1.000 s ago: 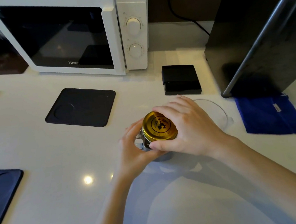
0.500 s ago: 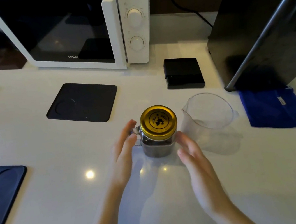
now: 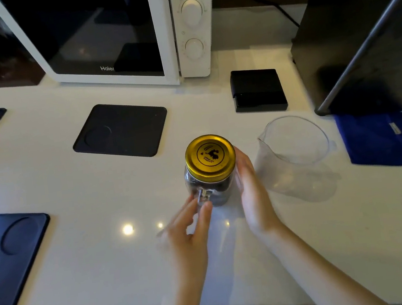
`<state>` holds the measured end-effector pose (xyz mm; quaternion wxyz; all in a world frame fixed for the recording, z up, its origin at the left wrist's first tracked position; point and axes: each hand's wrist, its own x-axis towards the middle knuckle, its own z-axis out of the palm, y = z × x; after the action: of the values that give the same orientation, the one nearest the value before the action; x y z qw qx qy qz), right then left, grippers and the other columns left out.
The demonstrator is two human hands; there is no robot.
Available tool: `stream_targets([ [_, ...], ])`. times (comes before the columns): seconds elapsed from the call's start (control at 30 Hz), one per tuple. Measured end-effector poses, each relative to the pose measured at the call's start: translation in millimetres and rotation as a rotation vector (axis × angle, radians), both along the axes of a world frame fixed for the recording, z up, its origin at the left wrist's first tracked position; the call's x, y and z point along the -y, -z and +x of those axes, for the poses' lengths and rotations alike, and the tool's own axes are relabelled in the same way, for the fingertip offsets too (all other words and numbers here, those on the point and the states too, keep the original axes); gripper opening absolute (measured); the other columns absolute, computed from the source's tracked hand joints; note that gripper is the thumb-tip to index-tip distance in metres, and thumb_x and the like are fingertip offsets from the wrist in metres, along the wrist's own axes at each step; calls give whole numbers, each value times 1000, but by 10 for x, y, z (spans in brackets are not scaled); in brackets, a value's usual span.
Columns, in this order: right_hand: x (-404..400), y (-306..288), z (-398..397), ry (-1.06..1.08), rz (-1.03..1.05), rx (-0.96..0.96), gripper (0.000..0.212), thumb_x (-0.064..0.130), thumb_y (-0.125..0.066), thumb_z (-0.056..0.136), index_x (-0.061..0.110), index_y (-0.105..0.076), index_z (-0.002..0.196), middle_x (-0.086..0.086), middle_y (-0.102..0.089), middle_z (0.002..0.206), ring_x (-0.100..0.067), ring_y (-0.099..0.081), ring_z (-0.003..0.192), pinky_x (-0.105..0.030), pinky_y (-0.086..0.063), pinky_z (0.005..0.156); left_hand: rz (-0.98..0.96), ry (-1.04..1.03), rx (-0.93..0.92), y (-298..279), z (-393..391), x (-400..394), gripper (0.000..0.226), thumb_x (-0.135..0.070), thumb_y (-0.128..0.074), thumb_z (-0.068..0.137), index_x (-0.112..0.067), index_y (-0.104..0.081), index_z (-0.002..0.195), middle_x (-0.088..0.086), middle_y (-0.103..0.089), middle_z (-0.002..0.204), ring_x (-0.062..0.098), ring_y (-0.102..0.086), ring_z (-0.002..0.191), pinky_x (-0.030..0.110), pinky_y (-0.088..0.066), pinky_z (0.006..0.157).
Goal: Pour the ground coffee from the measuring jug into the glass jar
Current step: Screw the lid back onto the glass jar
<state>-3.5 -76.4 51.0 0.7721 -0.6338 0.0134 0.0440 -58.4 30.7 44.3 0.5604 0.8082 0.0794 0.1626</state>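
Clear glass jar with gold screw lid [image 3: 209,176] upright on white bench [image 3: 72,189], dark grounds inside. Empty clear plastic measuring jug [image 3: 295,150] just beside. Left hand [image 3: 192,227] open, fingertips at jar handle; right hand [image 3: 253,191] flat against jar side, gripping nothing. Risk: loose two-sided nudge tips jar; lid tightness cannot tell, grounds could spill.

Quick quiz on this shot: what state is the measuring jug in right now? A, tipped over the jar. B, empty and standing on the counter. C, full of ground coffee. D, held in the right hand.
B: the clear measuring jug stands upright and empty on the counter, untouched.
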Motion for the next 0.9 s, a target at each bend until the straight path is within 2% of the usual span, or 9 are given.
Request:
stream_targets([
  [0.1, -53, 52, 108, -4, 0, 6, 29, 22, -27, 102, 23, -57, 101, 3, -61, 96, 8, -59, 85, -7, -44, 72, 288, -16, 29, 14, -76, 70, 48, -55, -45, 83, -18, -75, 86, -2, -73, 92, 5, -66, 76, 19, -50, 59],
  [0.2, -84, 61, 187, -1, -46, 13, 33, 28, -29, 101, 27, -59, 87, 6, -61, 84, 2, -58, 80, -13, -45, 74, 438, 6, 96, -1, -70, 125, 39, -44, -52, 82, -14, -73, 70, -1, -72, 71, 11, -61, 63, 22, -46, 61],
  [0.33, -35, 15, 315, -61, -130, 4, 47, 32, -25, 102, 26, -59, 70, 19, -63, 61, 6, -56, 67, -12, -44, 71, 447, 55, 123, -32, -5, 163, 29, -37, -59, 79, -15, -70, 66, -3, -69, 67, 10, -58, 59, 12, -34, 58],
  [0.4, -1, -9, 335, -108, -120, -15, 47, 39, -28, 100, 25, -63, 72, 18, -66, 66, 3, -58, 74, -14, -44, 76, 421, 83, 117, -42, -1, 164, 28, -38, -57, 81, -16, -72, 71, -5, -70, 72, 7, -58, 65, 12, -38, 60],
  [0.5, 73, -4, 251, -129, -69, -52, 36, 44, -35, 93, 26, -66, 93, 8, -68, 92, -5, -60, 93, -19, -45, 84, 312, 79, 45, -43, 7, 86, 35, -40, -49, 83, -17, -72, 71, -9, -69, 73, 4, -54, 73, 9, -37, 62],
  [0.63, 244, 122, -73, -51, -109, -48, 48, 43, -38, 90, 22, -49, 131, 6, -53, 135, 0, -46, 123, -27, -35, 106, 195, -112, -82, -125, 131, -155, 37, -38, -41, 81, -15, -67, 65, -1, -66, 68, 16, -55, 63, 29, -43, 59],
  [0.73, 292, 225, -340, -27, -162, -12, 53, 52, -39, 83, 28, -48, 130, 11, -52, 135, -3, -43, 127, -34, -31, 110, 227, -113, -91, -140, 368, -323, 24, -19, -44, 88, -15, -68, 90, -4, -64, 91, 18, -57, 80, 28, -44, 68],
  [0.83, 249, 253, -506, -27, -135, -3, 45, 53, -39, 81, 35, -51, 121, 24, -57, 125, -1, -45, 123, -18, -34, 101, 283, 86, -150, -130, 561, -346, 34, -6, -38, 93, -17, -57, 119, -8, -52, 112, 9, -46, 102, 22, -36, 85],
  [0.9, 206, 259, -551, -32, -105, -17, 44, 52, -40, 82, 36, -48, 123, 27, -56, 126, 3, -44, 124, -8, -33, 96, 283, 160, -176, -116, 600, -323, 37, -3, -37, 93, -17, -55, 122, -7, -54, 112, 7, -46, 101, 8, -35, 79],
])
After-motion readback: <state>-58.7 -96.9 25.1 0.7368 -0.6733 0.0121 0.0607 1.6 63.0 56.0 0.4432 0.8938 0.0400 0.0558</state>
